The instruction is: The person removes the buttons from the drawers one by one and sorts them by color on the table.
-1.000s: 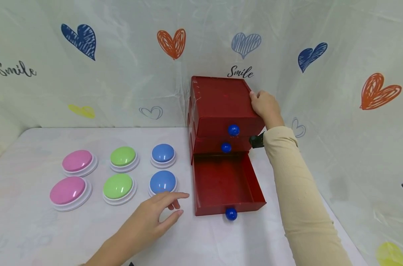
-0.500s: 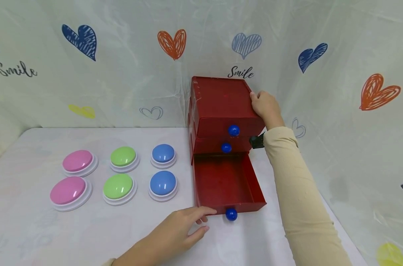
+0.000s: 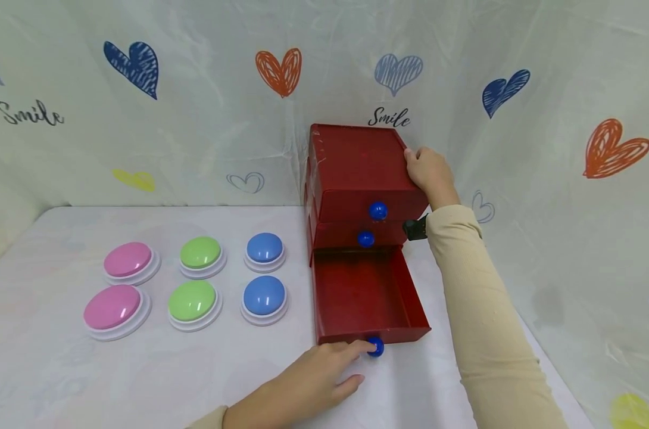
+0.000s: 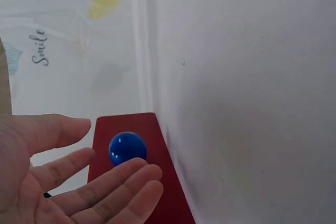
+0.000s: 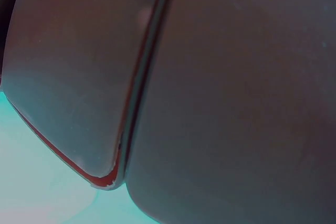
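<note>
A red cabinet (image 3: pixel 359 158) of stacked drawers stands toward the back, each drawer fitted with a round blue knob. Its bottom drawer (image 3: pixel 410 335) is pulled out, and nothing shows inside it. My left hand (image 3: pixel 311 381) is at that drawer's front, the index fingertip at the bottom knob (image 3: pixel 376 347); the left wrist view has its fingers spread loosely beside the blue ball knob (image 4: pixel 127 148), not closed round it. My right hand (image 3: pixel 430 170) grips the cabinet's upper right edge, thumb on top; its other fingers are mostly hidden. Dark cabinet panels (image 5: pixel 226 77) fill the right wrist view.
Left of the cabinet are pairs of domed push buttons on white bases: pink (image 3: pixel 127 259), green (image 3: pixel 200 252) and blue (image 3: pixel 264 247). They stand on a white-covered table (image 3: pixel 196 369). Behind hangs a pale curtain (image 3: pixel 206 119) printed with hearts and "Smile".
My left hand has moved right and toward me, from beside the front blue button to the bottom drawer's knob. My right hand stays on the cabinet, and the drawer has not visibly moved.
</note>
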`<state>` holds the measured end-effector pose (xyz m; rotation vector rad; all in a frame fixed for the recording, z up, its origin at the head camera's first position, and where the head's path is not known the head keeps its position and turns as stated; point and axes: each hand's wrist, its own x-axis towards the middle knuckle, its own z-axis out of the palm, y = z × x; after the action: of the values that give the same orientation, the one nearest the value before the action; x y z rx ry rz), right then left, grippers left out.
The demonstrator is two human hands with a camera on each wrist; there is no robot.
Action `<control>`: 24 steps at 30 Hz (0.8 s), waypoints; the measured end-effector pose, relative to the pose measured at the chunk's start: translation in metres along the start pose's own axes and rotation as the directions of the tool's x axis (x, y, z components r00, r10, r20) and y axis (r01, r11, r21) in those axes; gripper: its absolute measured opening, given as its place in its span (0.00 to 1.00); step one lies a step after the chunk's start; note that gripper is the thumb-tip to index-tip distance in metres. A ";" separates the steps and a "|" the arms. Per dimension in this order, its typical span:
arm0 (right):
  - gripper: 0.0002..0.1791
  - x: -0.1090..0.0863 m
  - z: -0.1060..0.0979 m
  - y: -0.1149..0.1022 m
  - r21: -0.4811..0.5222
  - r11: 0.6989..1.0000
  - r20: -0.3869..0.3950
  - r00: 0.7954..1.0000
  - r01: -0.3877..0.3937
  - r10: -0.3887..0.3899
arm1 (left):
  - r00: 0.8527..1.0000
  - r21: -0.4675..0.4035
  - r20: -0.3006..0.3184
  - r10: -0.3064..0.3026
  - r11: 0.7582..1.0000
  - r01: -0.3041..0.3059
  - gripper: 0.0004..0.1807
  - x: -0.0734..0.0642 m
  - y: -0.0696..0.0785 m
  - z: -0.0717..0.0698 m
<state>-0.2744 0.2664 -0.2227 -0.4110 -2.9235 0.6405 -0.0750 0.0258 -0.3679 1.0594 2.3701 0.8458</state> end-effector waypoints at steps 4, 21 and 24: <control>0.30 0.000 0.000 0.000 -0.004 1.000 -0.003 1.000 0.000 0.000 | 1.000 0.024 -0.002 0.006 1.000 -0.006 0.25 0.008 0.001 0.005; 0.30 -0.001 -0.001 0.000 -0.006 1.000 0.010 1.000 -0.005 0.005 | 1.000 0.070 -0.030 -0.004 0.998 0.006 0.29 0.022 0.002 0.013; 0.30 -0.001 -0.001 -0.001 -0.006 1.000 0.012 1.000 -0.007 0.007 | 0.999 0.071 -0.037 0.000 0.997 0.002 0.29 0.021 0.003 0.013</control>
<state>-0.2732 0.2655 -0.2212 -0.4201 -2.9369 0.6381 -0.0795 0.0480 -0.3778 1.0791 2.4482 0.7929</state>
